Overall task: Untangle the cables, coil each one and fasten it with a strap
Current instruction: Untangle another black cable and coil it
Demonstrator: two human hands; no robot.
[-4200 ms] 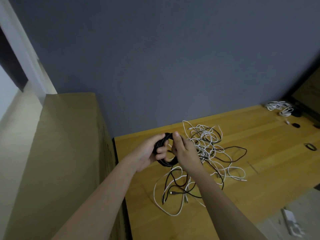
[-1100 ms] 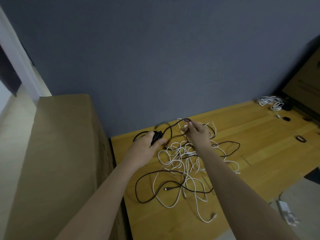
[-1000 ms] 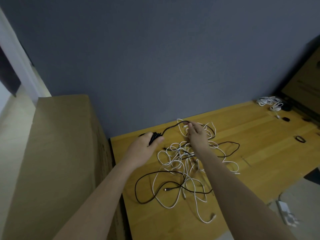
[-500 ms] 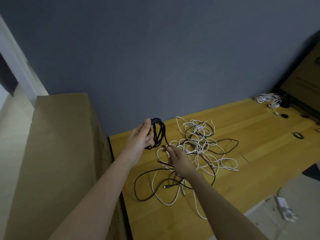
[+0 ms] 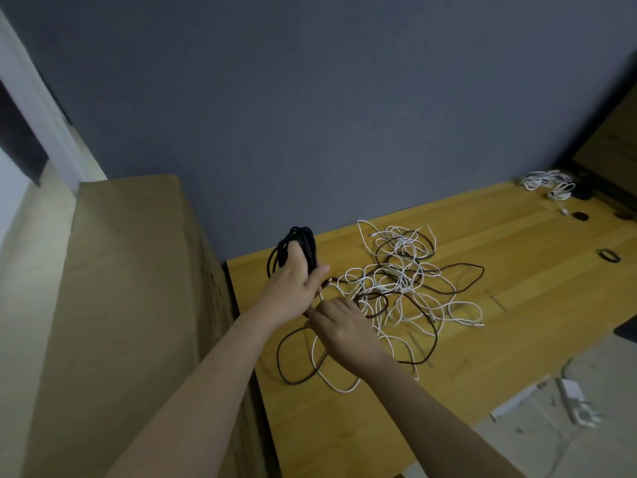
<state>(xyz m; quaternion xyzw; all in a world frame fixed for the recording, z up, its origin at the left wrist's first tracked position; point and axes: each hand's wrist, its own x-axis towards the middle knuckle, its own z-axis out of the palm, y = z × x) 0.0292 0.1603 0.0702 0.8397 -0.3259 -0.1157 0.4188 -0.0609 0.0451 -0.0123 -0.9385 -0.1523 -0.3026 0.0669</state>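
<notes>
The left hand grips a partly wound black cable coil above the yellow wooden surface. The right hand pinches its slack beside the tangled white and black cables. The cable looks light and limp, likely to snag; best held close to the coil.

Wooden table: tangle of white and black cables mid-top; white coiled bundles and small black loops far right
</notes>
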